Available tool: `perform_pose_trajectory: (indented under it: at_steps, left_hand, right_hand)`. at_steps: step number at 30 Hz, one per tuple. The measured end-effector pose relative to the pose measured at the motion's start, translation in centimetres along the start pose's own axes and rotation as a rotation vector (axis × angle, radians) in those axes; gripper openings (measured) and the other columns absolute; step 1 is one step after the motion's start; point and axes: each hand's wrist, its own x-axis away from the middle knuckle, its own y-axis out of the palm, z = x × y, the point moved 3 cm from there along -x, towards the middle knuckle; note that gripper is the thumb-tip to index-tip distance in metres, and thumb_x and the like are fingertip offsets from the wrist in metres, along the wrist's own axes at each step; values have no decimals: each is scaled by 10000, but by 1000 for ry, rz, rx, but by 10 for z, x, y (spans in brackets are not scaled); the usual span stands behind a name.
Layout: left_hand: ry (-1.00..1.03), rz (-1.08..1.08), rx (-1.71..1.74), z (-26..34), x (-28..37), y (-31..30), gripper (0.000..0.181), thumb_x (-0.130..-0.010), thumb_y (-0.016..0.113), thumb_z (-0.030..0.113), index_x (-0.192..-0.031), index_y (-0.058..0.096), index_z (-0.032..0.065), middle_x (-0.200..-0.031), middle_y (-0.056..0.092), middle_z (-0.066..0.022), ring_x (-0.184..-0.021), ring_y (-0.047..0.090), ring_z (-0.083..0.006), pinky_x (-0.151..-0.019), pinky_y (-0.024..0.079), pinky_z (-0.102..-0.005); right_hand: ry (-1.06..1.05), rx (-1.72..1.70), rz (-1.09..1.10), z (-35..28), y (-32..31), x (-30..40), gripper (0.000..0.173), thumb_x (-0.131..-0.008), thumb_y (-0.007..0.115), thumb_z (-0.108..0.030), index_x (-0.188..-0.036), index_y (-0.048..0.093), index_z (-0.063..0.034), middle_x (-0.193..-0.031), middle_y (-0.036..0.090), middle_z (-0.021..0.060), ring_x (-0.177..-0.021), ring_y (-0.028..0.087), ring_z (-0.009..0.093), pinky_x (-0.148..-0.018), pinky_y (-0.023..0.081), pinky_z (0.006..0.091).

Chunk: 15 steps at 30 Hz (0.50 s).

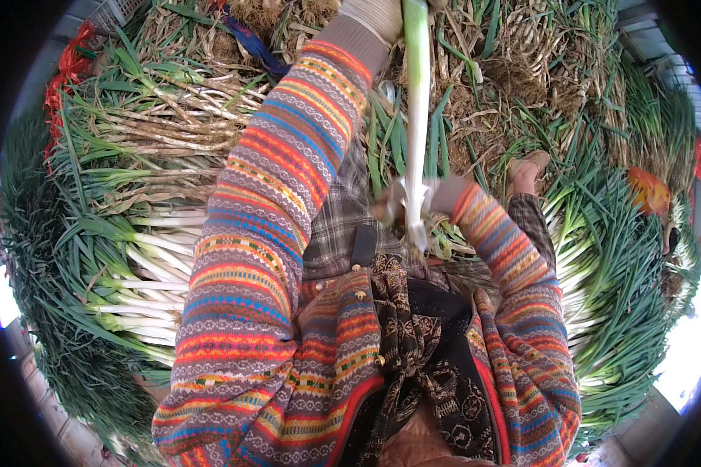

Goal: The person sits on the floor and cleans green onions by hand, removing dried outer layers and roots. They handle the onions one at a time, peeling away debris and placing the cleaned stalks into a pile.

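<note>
A large green onion (417, 111), with a long white shank and green upper part, stands nearly lengthwise in front of me. At the picture's top edge my left hand (379, 17), partly cut off and in a pale covering, is around its green part. My right hand (394, 201), blurred, is at the lower white part, where loose outer skin (414, 195) sticks out; its fingers are unclear. The onion's root end hangs above my plaid-covered lap (333, 239).
White-shanked green onions (158, 257) lie piled on the left, more (590, 280) on the right. Unpeeled onions with dry leaves and roots (520, 70) cover the ground ahead. Red netting (67, 76) hangs upper left. An orange bag (648, 190) lies right. A shoe (531, 163) is right of centre.
</note>
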Motion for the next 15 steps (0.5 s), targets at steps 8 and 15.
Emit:
perform_pose_trajectory:
  at_steps: [8,15]
  left_hand:
    - [556,555,-219,50,29,-25,375,-1019,647,405,-1135,603,51,-1022,679,-129,-853,662,-257,-642,592,-412]
    - [265,573,-425,39,1,-73,231,-1033,603,247,-951,634,33,-652,569,-57,-529,536,-232,-469,488,-374]
  right_hand:
    - [-183,-344,1001,-82,-43,63,479,-986,684,-312,-1313,559,14,-1030,743,162,-884,736,191,-764,636,331]
    - [-288,-580,719,-158,-43,29,335,-1015,626,-308,-1145,538,-12,-873,713,64,-594,619,66,-502,542,228]
